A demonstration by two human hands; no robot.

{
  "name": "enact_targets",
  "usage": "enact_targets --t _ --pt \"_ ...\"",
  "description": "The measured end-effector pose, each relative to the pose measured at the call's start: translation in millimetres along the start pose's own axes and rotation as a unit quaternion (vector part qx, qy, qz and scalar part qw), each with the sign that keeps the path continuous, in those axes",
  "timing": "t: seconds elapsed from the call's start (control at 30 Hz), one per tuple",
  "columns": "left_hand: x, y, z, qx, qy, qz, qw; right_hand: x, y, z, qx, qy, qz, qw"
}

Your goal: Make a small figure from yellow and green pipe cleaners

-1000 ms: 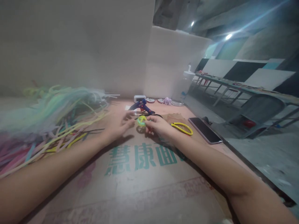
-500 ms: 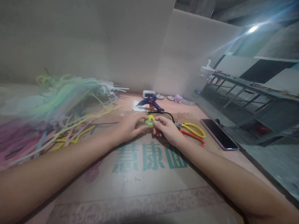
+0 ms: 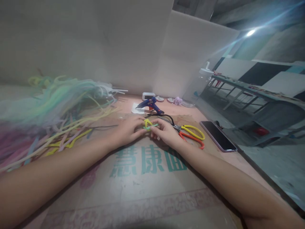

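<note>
Between my two hands, over the cardboard sheet [image 3: 143,187], is a small looped piece of yellow and green pipe cleaner [image 3: 148,123]. My left hand [image 3: 132,129] pinches its left side between thumb and fingers. On the other side, my right hand [image 3: 164,130] has its thumb and fingertips closed on the green strand. Fingers hide part of the piece. Just beyond the hands lies a blue hot glue gun [image 3: 151,105] on a white pad [image 3: 138,109]. Pliers [image 3: 188,132] with one yellow and one red handle lie right beside my right wrist.
A heap of pastel pipe cleaners [image 3: 59,105] spreads over the left side. A phone [image 3: 218,136] lies near the table's right edge. Along the back stand a small white device [image 3: 148,96], a purple flower-like piece [image 3: 177,100] and a clear plastic jug [image 3: 200,84].
The piece has tilted in my fingers, and its green strand now extends to the right between my right fingertips. The whole view has shifted slightly, moving everything a little left.
</note>
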State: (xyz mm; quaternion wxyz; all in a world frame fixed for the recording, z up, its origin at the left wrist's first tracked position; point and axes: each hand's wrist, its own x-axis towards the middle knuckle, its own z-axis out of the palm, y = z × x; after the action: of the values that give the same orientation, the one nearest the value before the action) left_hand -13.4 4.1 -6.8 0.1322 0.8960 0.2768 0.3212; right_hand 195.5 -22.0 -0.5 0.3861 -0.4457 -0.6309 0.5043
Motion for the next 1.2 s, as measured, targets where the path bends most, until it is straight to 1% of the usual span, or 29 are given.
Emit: enact_targets --t 0.33,0.47,0.63,0.9,1.07,1.2 --pt "0.2 1.0 -0.8 -0.021 0.018 -0.002 1.000 0.0 -2.3 1.9 -0.004 0.004 -0.011 1.000" --pt "0.1 -1.6 0.7 -0.026 0.012 -0.001 1.000 -0.5 -0.7 2.1 0.002 0.010 -0.013 1.000" --pt "-0.7 -3.6 0.8 -0.036 0.011 -0.009 0.999 -0.8 -2.4 1.9 -0.010 0.001 -0.002 1.000" --pt "-1.6 -3.7 1.0 -0.032 0.018 -0.011 0.999 -1.0 -0.4 1.5 -0.007 -0.008 -0.015 1.000" --pt "-1.1 -2.4 0.0 -0.044 0.012 -0.004 0.999 -3.3 -1.0 3.6 -0.040 0.005 -0.040 0.998" --pt "-0.6 -2.0 -0.6 -0.053 0.005 -0.018 0.998 -3.2 1.2 3.1 -0.081 0.036 -0.065 0.994"
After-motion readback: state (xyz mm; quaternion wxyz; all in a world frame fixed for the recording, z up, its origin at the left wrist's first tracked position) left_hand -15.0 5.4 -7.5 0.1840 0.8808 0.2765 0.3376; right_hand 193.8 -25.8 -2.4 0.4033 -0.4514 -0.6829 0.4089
